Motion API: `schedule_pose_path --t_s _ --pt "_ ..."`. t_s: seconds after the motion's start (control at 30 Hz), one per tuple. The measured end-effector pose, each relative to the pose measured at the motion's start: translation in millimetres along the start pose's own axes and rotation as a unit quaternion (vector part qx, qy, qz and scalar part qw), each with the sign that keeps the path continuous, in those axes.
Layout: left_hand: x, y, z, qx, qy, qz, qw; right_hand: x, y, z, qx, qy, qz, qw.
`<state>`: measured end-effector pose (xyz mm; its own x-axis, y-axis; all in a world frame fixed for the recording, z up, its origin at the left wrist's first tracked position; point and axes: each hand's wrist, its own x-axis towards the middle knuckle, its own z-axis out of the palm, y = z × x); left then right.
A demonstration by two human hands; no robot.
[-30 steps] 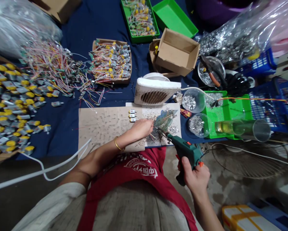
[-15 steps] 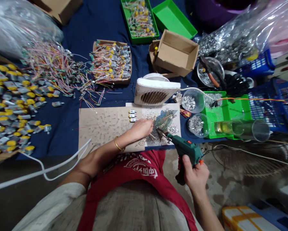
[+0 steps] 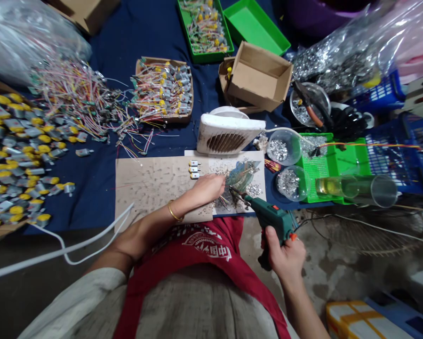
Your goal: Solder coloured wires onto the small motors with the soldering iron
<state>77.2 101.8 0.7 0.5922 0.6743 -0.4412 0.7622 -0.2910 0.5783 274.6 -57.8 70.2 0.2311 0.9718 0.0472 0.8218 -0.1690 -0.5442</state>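
Head camera: looks down past a red apron at a crowded worktable.
Right hand: at lower right of centre, the right hand is wrapped around the handle of a green pistol-grip tool, whose tip points up and left over the work area.
Floor: stained grey concrete at lower right, with a round wire guard beside the table edge and a white box with yellow bands in the bottom corner.
Left hand: at centre, the left hand has its fingers drawn together near the tool's tip; whether they grasp anything cannot be told.
Work surface: brown cardboard meets a white sheet at centre, both speckled with dark bits; three small motors stand in a column above the left hand.
Tablecloth: dark blue cloth spreads underneath.
Left side: a heap of grey-and-yellow motors, with tangled wires above it.
Right side: clear bowls of silver parts, green trays and blue baskets.
Behind the sheets: a grubby white vent fan.
Far edge: cardboard boxes, more green trays, and plastic bags in both upper corners.
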Motion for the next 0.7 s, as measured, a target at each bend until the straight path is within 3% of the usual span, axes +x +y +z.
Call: schedule_pose_path --t_s 0.37,0.7 --pt "0.2 0.6 1.2 0.011 0.002 0.000 1.000 -2.9 -5.0 2.2 -0.014 0.001 -0.104 0.994" --pt "1.9 -2.3 5.2 -0.001 0.013 0.000 1.000 -1.5 -1.9 0.4 -0.001 0.005 -0.023 1.000"
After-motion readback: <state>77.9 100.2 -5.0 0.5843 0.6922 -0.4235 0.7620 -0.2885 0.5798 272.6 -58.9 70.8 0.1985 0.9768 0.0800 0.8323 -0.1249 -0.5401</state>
